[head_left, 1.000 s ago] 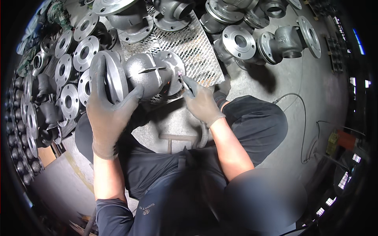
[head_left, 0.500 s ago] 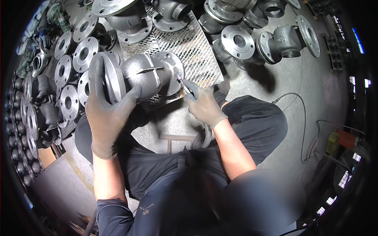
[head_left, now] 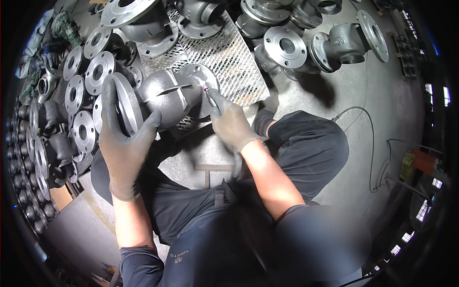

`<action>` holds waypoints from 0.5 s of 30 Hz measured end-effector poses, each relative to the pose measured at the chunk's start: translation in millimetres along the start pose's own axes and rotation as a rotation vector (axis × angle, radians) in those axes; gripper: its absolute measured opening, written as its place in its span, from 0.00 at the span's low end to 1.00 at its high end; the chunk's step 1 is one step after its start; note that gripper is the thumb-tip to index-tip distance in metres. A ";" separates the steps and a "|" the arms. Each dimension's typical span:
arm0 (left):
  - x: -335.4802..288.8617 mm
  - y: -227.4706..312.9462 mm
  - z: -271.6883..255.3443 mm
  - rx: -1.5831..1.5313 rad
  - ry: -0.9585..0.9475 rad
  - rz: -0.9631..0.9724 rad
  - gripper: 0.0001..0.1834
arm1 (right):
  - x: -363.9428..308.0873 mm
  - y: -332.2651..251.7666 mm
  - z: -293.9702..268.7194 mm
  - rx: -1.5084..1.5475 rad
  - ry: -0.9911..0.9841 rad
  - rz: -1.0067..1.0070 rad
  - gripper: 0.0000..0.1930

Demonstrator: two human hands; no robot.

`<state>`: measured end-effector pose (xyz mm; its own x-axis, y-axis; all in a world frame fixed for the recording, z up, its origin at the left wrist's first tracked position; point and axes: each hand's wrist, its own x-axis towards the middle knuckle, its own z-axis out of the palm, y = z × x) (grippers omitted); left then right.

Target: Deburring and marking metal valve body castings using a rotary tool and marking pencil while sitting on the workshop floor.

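A grey cast-metal valve body (head_left: 167,112) with round flanges lies on its side before me at the metal platform's near edge. Gloved in grey, my left hand (head_left: 125,148) grips its near-left flange (head_left: 131,98), thumb and fingers on either side of the rim. My right hand (head_left: 233,125), also gloved, is closed around a slim pen-like air grinder (head_left: 211,98) with a pinkish tip. That tip is at the inner face of the far-right flange (head_left: 198,72); whether it touches cannot be made out. A ribbed hose (head_left: 237,161) hangs below my right hand.
More flanged valve bodies stand on the raised-pattern metal platform (head_left: 224,62). Several others crowd the left side, with a flanged body (head_left: 344,43) among those at the right. A thin cable (head_left: 371,143) curves over the floor at right. My bent legs flank the work.
The valve body has turned slightly and sits a little further left in view. My right hand has shifted left with the grinder; the left hand keeps its grip. The whole view has shifted slightly.
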<state>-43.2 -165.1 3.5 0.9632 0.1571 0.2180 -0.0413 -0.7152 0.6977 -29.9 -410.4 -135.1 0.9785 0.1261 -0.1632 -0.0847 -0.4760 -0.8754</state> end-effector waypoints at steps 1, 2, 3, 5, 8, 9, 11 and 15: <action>0.2 1.6 0.3 0.000 0.001 -0.002 0.53 | 0.5 -0.8 -3.6 0.013 -0.003 -0.009 0.27; 0.4 5.1 0.7 -0.006 -0.012 -0.021 0.53 | 2.4 -1.9 -7.2 0.012 -0.004 -0.009 0.27; 0.5 7.8 0.4 -0.009 -0.026 -0.039 0.53 | 5.8 -7.4 -11.7 -0.005 -0.046 0.038 0.28; 1.2 9.6 0.4 -0.001 -0.022 -0.024 0.54 | 9.6 -9.6 -15.7 -0.022 -0.088 0.086 0.28; 2.3 10.9 1.2 0.014 -0.027 -0.006 0.54 | 12.1 -12.0 -22.9 -0.009 -0.085 0.114 0.27; 1.8 11.4 1.1 0.026 -0.033 -0.012 0.53 | 12.2 -19.4 -28.9 0.020 -0.141 0.181 0.27; 1.7 13.6 1.4 -0.014 -0.045 -0.038 0.53 | 13.5 -19.9 -33.3 0.050 -0.197 0.248 0.28; 3.5 17.4 3.4 -0.029 -0.045 -0.010 0.53 | 21.1 -4.0 -41.9 0.255 -0.279 0.347 0.33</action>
<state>-39.6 -179.3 14.1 0.9745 0.1331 0.1805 -0.0386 -0.6934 0.7195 -1.0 -442.4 -116.0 0.8004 0.2421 -0.5484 -0.4728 -0.3076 -0.8258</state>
